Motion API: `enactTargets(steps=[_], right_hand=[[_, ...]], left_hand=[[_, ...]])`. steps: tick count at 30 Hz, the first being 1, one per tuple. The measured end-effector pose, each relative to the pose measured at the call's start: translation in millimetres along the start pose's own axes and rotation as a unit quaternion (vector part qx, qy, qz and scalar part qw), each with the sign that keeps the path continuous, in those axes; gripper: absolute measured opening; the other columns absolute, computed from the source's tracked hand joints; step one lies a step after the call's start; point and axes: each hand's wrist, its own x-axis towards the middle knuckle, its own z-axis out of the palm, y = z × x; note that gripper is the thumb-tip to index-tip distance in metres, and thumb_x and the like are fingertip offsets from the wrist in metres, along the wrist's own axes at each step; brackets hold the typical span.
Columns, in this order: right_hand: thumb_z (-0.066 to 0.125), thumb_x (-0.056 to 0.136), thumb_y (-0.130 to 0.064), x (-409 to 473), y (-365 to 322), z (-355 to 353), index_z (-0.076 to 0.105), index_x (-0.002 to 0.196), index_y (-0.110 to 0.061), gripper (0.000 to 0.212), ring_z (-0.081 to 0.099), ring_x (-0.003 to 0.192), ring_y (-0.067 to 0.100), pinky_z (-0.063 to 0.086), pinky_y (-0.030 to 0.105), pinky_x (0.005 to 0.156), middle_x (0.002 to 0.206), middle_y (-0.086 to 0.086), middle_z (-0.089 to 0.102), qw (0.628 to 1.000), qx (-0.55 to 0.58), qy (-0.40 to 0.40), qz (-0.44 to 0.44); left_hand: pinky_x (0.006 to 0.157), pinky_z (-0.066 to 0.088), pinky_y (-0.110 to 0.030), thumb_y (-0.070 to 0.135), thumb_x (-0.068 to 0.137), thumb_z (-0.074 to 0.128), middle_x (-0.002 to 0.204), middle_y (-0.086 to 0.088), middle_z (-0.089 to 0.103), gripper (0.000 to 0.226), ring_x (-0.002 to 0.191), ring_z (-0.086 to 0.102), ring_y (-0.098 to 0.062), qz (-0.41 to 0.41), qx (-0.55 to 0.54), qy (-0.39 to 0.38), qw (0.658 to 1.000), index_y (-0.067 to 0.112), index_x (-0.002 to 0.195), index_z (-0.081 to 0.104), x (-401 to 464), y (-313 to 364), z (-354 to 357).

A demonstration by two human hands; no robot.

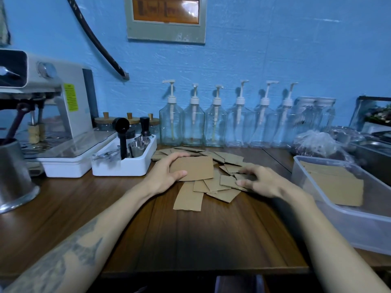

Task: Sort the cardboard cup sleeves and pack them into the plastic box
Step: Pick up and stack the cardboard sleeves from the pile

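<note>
Several brown cardboard cup sleeves (213, 188) lie scattered in a loose pile on the wooden table (190, 233). My left hand (167, 174) grips a flat sleeve (195, 168) above the pile, thumb on top and fingers curled over its far edge. My right hand (260, 180) rests on the right side of the pile, its fingers curled and pinching the edge of a sleeve (230, 182). The clear plastic box (342, 220) stands at the right, with a stack of sleeves (336, 182) lying inside.
A white tool caddy (124, 163) and an espresso machine (48, 106) stand at the left, with a steel jug (14, 176) nearer. A row of glass pump bottles (215, 123) lines the blue wall. A plastic bag (319, 144) lies behind the box.
</note>
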Motion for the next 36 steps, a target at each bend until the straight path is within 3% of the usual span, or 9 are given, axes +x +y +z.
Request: enactTargets(steps=[3,6,13,16,23,26,29,32,36], right_hand=[[0.069,0.088,-0.044,-1.2,2.2,-1.8,0.055,0.134,-0.031,0.050,0.048,0.133,0.019,0.036,0.040,0.114,0.143,-0.001,0.054,0.999,0.046,-0.016,-0.010],[0.074,0.086,-0.040,-2.6,-1.2,-3.5,0.057,0.135,-0.028,0.053,0.051,0.130,0.018,0.037,0.035,0.112,0.140,0.000,0.056,0.998,0.061,-0.009,-0.022],[0.079,0.071,-0.058,0.9,-11.1,-3.7,0.050,0.140,-0.029,0.080,0.049,0.119,0.021,0.044,0.047,0.103,0.121,-0.007,0.042,0.993,0.027,0.080,-0.077],[0.076,0.067,-0.065,5.2,-21.6,-1.3,0.043,0.147,-0.025,0.096,0.042,0.114,0.012,0.045,0.042,0.099,0.116,-0.011,0.036,0.987,0.016,0.105,-0.122],[0.084,0.070,-0.046,10.5,-41.2,-3.7,0.040,0.149,-0.026,0.093,0.043,0.117,0.019,0.038,0.033,0.096,0.119,-0.001,0.049,0.978,0.072,0.114,-0.161],[0.081,0.078,-0.034,8.1,-47.9,-11.1,0.047,0.145,-0.027,0.075,0.050,0.103,0.010,0.037,0.021,0.087,0.110,-0.003,0.053,0.950,0.197,0.170,-0.169],[0.071,0.089,-0.018,5.9,-53.6,-14.5,0.056,0.137,-0.029,0.052,0.055,0.102,-0.002,0.040,0.022,0.096,0.112,-0.013,0.060,0.902,0.341,0.201,-0.172],[0.063,0.093,-0.003,5.1,-56.3,-12.1,0.064,0.127,-0.030,0.044,0.060,0.107,0.010,0.050,0.033,0.097,0.115,-0.012,0.066,0.845,0.474,0.198,-0.148],[0.063,0.091,0.004,8.4,-59.8,-2.6,0.070,0.103,-0.017,0.026,0.069,0.085,0.021,0.061,0.033,0.076,0.099,0.009,0.070,0.780,0.597,0.177,-0.063]], left_hand=[[0.102,0.044,-0.027,0.019,0.089,0.071,0.129,0.011,0.057,0.051,0.117,0.054,-0.006,-0.014,0.005,-0.008,1.000,0.034,0.134,0.052,-2.0,0.5,2.1],[0.094,0.046,-0.019,0.019,0.089,0.072,0.126,0.011,0.057,0.052,0.110,0.056,0.001,-0.020,0.005,-0.022,1.000,0.035,0.133,0.051,-2.6,-1.0,2.6],[0.087,0.051,-0.020,0.019,0.085,0.076,0.115,0.016,0.060,0.052,0.102,0.060,0.001,-0.045,-0.011,-0.019,0.999,0.034,0.127,0.050,0.0,-3.4,2.8],[0.086,0.051,-0.020,0.021,0.085,0.076,0.114,0.017,0.059,0.050,0.102,0.060,0.000,-0.051,-0.008,-0.017,0.999,0.036,0.125,0.050,-0.2,-3.2,2.6],[0.079,0.050,-0.014,0.023,0.088,0.073,0.110,0.019,0.059,0.046,0.097,0.059,0.004,-0.059,0.002,-0.020,0.998,0.035,0.123,0.047,-3.5,0.6,2.6],[0.076,0.049,-0.013,0.023,0.090,0.070,0.109,0.017,0.059,0.042,0.097,0.060,0.003,-0.064,0.001,-0.027,0.998,0.032,0.123,0.046,-3.4,2.1,3.6],[0.082,0.051,-0.019,0.023,0.093,0.066,0.111,0.014,0.059,0.038,0.099,0.060,-0.001,-0.070,-0.001,-0.035,0.997,0.030,0.123,0.044,-3.1,2.5,4.0],[0.094,0.048,-0.028,0.025,0.097,0.060,0.117,0.009,0.057,0.033,0.106,0.057,-0.008,-0.070,0.014,-0.042,0.997,0.030,0.126,0.043,-2.5,1.6,4.0],[0.089,0.042,-0.022,0.035,0.102,0.048,0.117,0.013,0.055,0.027,0.107,0.053,-0.006,-0.077,0.016,-0.047,0.996,0.031,0.127,0.042,-1.4,1.0,4.4]])
